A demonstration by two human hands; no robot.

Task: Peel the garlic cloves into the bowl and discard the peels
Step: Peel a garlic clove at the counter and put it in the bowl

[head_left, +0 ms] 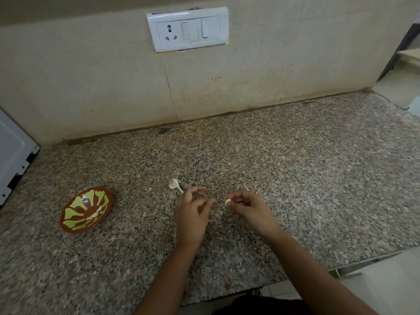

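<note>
My right hand (247,206) pinches a pale garlic clove (228,202) between thumb and fingertips, just above the granite counter. My left hand (193,210) hovers a short way to its left, fingers loosely curled, with nothing visible in it. Just beyond the left hand, a remnant of the garlic bulb (173,183) with its stem lies on the counter. A brown bowl with green pattern (76,226) stands at the left, with a few pale peeled cloves (95,214) inside.
The granite counter (295,167) runs back to a tiled wall carrying a white socket and switch plate (188,28). A white appliance (13,153) stands at the far left edge. The counter's front edge drops off at the lower right.
</note>
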